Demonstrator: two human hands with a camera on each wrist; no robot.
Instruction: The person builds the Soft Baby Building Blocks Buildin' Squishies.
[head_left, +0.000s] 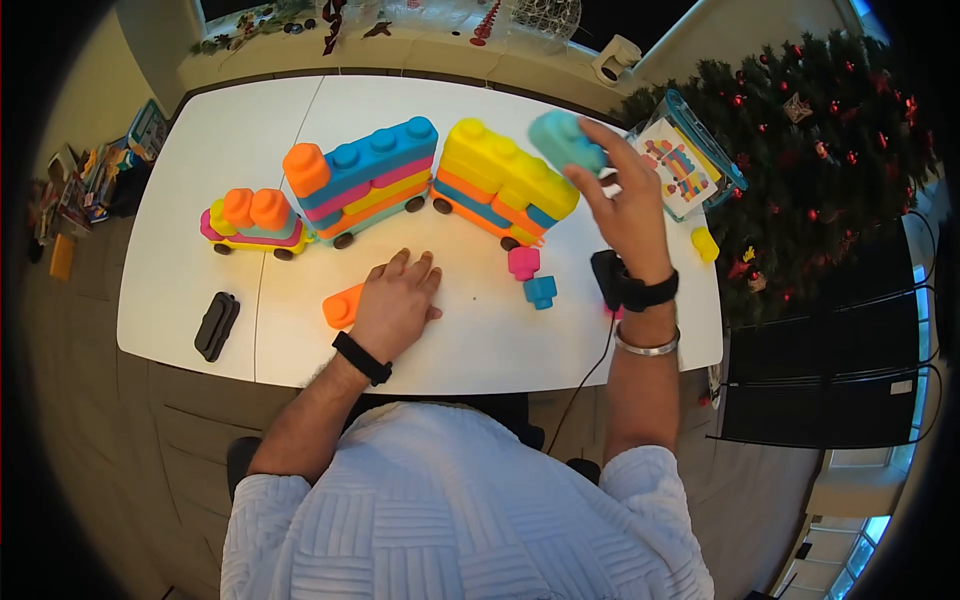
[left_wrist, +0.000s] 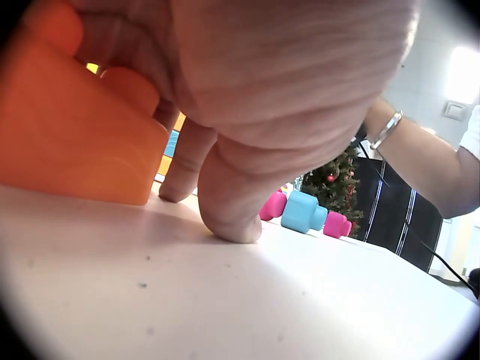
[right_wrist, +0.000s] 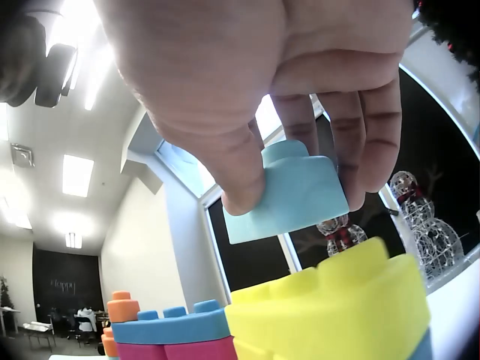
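Observation:
Between thumb and fingers my right hand (head_left: 628, 195) pinches a light teal building block (right_wrist: 289, 191), raised above the yellow-topped block wagon (head_left: 505, 180). In the right wrist view a gap shows between the teal block and the yellow studs. My left hand (head_left: 398, 305) rests on the table with fingers spread and fingertips down, beside an orange block (head_left: 342, 307) partly covered by it. To the left stand a blue-topped wagon (head_left: 365, 175) with an orange block on one end and a small low wagon (head_left: 255, 228) bearing orange blocks.
A pink block (head_left: 523, 263) and a blue block (head_left: 540, 292) lie in front of the yellow wagon. At the right edge are a yellow block (head_left: 704, 244) and a clear bag with a picture card (head_left: 675, 165). A black case (head_left: 217, 327) lies front left.

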